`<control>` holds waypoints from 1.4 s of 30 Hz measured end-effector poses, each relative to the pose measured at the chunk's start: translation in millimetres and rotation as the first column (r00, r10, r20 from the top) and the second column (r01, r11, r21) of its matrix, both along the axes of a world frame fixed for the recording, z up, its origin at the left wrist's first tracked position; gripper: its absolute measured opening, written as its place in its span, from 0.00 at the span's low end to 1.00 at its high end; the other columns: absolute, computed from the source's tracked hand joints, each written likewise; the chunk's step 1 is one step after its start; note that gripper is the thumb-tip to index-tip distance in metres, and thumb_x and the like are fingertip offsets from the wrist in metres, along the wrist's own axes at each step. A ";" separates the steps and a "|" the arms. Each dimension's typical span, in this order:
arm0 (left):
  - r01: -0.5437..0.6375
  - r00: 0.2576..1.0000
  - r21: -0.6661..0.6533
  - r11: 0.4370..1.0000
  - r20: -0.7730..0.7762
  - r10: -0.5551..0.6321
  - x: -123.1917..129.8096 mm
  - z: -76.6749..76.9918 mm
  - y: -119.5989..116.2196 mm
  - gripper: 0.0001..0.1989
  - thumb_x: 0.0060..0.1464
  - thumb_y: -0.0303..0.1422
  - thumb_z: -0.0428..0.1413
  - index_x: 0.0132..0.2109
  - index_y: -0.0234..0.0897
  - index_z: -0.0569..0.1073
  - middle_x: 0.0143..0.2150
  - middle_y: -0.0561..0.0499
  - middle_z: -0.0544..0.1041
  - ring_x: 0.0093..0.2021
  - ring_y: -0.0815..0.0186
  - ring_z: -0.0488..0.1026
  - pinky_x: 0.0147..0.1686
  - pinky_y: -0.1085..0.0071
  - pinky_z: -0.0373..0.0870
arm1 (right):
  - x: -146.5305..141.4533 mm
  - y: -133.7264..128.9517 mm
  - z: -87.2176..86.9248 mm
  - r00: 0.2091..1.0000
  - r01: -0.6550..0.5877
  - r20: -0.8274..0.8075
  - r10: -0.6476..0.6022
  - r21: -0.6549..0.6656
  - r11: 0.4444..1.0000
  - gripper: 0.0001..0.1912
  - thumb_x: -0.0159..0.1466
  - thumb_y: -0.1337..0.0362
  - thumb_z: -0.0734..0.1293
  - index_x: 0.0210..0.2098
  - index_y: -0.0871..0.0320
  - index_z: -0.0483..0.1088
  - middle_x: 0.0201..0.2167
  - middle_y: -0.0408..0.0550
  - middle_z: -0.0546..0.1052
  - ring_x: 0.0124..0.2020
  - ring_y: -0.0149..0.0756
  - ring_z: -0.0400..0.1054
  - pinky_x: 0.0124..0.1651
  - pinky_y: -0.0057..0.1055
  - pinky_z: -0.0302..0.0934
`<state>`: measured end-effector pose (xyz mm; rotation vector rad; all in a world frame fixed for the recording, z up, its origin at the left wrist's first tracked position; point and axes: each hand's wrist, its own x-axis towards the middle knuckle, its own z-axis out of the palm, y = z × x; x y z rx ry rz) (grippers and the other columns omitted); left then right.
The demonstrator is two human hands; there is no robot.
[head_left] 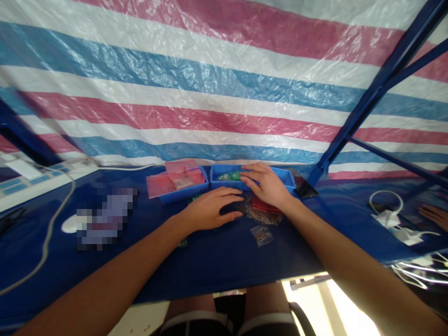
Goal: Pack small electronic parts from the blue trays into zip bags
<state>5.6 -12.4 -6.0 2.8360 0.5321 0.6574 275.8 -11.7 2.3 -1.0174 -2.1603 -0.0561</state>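
My left hand (pixel 212 208) hovers low over the blue tabletop, its fingers stretched out and the thumb apart, with nothing visible in it. My right hand (pixel 268 183) reaches across a long blue bin (pixel 285 176), fingers extended towards small green packets (pixel 229 176) inside; I cannot tell whether they touch. Below the right palm lies a pile of clear plastic bags (pixel 264 215) with a red packet (pixel 261 204) on it, partly hidden by the hand. A small clear bag of brownish pieces (pixel 262 235) rests nearer me. Green items show partly beneath my left hand and wrist.
Left of the long bin, another blue bin (pixel 185 190) holds pink-red bags (pixel 180 175). A dark phone-like slab (pixel 307 189) lies at right. A white cable (pixel 52 233) crosses the left side; white adapters (pixel 395 224) sit far right, near another person's hand (pixel 434 214).
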 end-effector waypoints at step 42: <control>-0.116 0.891 -0.125 0.985 0.425 0.159 -1.3 5.1 -6.8 0.25 0.70 0.32 0.59 0.70 0.39 0.67 0.53 0.46 0.83 0.46 0.64 0.83 0.50 0.68 0.83 | -31.0 -27.8 -0.8 0.685 -0.506 -0.729 0.007 -0.468 0.725 0.18 0.62 0.52 0.82 0.45 0.54 0.79 0.37 0.46 0.85 0.36 0.36 0.79 0.39 0.32 0.73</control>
